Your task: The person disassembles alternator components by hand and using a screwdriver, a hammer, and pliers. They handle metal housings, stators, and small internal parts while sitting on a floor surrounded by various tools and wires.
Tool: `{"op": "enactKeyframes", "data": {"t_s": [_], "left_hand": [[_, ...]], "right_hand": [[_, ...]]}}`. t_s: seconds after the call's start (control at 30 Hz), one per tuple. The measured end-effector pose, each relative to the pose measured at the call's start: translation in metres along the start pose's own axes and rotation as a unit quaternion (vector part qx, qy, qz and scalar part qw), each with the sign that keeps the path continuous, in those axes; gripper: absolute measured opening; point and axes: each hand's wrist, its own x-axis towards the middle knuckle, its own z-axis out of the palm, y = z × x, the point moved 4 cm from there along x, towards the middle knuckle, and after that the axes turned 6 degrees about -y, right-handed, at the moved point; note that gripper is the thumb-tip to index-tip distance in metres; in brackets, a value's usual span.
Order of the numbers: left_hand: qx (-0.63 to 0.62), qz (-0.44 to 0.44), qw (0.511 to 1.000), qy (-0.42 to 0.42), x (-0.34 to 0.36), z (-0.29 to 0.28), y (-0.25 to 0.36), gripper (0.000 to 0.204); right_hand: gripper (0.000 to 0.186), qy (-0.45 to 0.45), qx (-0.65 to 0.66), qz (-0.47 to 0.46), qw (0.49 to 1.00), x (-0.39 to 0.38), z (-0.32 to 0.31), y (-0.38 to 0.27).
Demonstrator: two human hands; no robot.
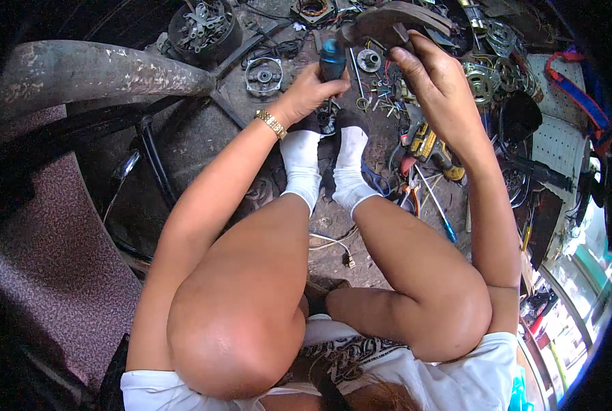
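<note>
My left hand grips an upright tool with a blue handle, its lower end over a small dark metal part between my feet in white socks. My right hand is raised at the upper right, closed on the dark handle of what looks like a hammer, whose blurred head is just above and right of the blue handle. Whether the head touches the handle I cannot tell.
Motor housings, a bucket of metal pieces, a yellow drill, a blue screwdriver, pliers and cables lie about the floor. A metal bar and carpeted board stand at left.
</note>
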Motion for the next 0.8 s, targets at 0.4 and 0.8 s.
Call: {"op": "enactKeyframes", "data": {"t_s": [0.4,0.8], "left_hand": [[-0.012,0.010,1.000,0.004,0.008,0.008,-0.008,0.016],[-0.089,-0.026,0.995,-0.022,0.009,-0.006,-0.006,0.014]], "right_hand": [[0.030,-0.155,0.130,-0.023,0.979,0.037,-0.064,-0.058],[0.036,0.110,0.104,0.036,0.988,0.019,-0.049,-0.042]]}}
